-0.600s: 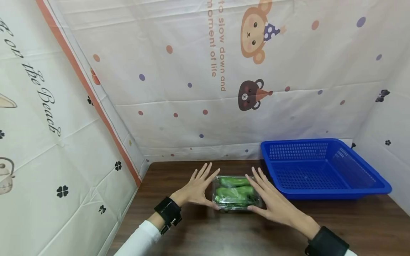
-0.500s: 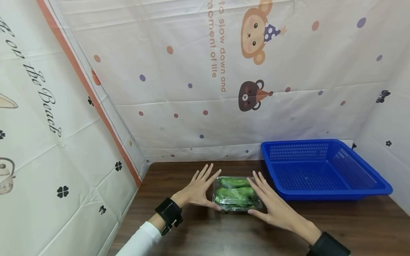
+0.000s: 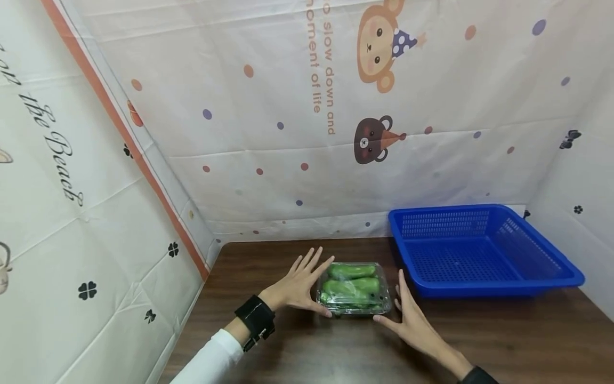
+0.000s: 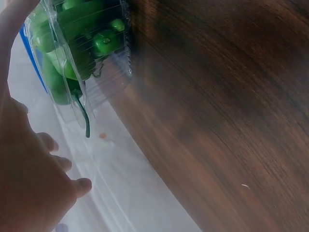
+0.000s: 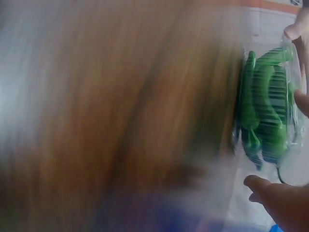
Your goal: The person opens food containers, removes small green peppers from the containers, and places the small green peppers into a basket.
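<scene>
A clear plastic box with several green peppers inside sits on the dark wooden table, its lid over them. Beside its left edge is my left hand, fingers spread straight and the thumb by the near left corner. The right hand is at the box's right side, a small gap away, fingers straight and thumb stretched toward the near right corner. Through the box wall in the left wrist view, peppers show with one stem poking out. In the right wrist view the peppers appear between both hands' fingers.
A blue plastic basket with perforated sides stands at the right rear of the wooden table. Printed white cloth hangs behind the table and along both sides. The left part of the right wrist view is blurred.
My right hand has drawn away from the box to the right and toward me, uncovering its right side. The left hand and the box stay nearly in place; the head view has shifted slightly.
</scene>
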A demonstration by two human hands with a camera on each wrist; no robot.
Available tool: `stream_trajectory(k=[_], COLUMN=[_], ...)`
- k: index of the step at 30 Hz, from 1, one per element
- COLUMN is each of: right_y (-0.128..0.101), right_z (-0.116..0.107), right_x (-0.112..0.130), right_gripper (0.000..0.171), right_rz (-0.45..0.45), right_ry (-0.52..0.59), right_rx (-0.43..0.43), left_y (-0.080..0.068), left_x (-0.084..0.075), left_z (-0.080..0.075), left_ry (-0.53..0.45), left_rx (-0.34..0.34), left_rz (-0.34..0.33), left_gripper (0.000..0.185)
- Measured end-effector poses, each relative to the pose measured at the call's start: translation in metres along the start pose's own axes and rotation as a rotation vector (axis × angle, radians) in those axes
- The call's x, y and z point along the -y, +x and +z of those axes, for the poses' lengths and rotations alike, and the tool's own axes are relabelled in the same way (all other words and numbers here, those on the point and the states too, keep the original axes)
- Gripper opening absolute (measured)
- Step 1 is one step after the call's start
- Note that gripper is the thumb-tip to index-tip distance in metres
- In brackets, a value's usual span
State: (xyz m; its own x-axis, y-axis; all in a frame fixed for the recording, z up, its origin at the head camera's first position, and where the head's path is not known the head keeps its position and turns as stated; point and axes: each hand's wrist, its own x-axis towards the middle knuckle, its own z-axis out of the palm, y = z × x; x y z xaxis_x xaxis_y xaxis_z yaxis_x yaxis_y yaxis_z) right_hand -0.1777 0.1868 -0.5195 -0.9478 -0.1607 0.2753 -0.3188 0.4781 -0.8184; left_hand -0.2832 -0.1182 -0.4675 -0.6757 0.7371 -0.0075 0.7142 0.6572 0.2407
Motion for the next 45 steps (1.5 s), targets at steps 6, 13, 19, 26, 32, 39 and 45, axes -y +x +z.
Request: stream_trajectory(k=[6,13,19,26,32,39,45], right_y=[-0.003,0.002,-0.001,0.001,-0.001,-0.001,0.004], right_z=[0.009,0.007,0.001,0.006,0.013,0.015,0.014], right_x=[-0.001,-0.001,-0.002,-0.001,0.002,0.006,0.008], right_gripper=[0.125,0.101,0.093,0.088,0.087,0.086,0.084], right_rz=[0.240,0.321,0.430,0.448,0.458,0.500,0.511], right_ry=[0.216,0.360,0.319,0.341,0.364,0.331,0.346], right_rx=[0.053,0.079,0.071,0.038,0.009,-0.007,0.009], left_y=[-0.003,0.001,0.010,0.002,-0.011,-0.020,-0.025], left_x=[-0.002,-0.006,-0.008,-0.002,-0.004,-0.008,-0.010], left_z=[0.003,-0.003,-0.004,0.003,0.008,0.019,0.017], left_ry=[-0.008,0.070,-0.031,-0.134,-0.070,-0.018,-0.035], left_rx=[0.062,0.086,0.092,0.013,-0.146,-0.303,-0.305], left_rz=[0.003,-0.014,-0.003,-0.006,0.044,0.165,0.241], left_gripper=[0.119,0.121,0.117,0.106,0.088,0.039,0.019])
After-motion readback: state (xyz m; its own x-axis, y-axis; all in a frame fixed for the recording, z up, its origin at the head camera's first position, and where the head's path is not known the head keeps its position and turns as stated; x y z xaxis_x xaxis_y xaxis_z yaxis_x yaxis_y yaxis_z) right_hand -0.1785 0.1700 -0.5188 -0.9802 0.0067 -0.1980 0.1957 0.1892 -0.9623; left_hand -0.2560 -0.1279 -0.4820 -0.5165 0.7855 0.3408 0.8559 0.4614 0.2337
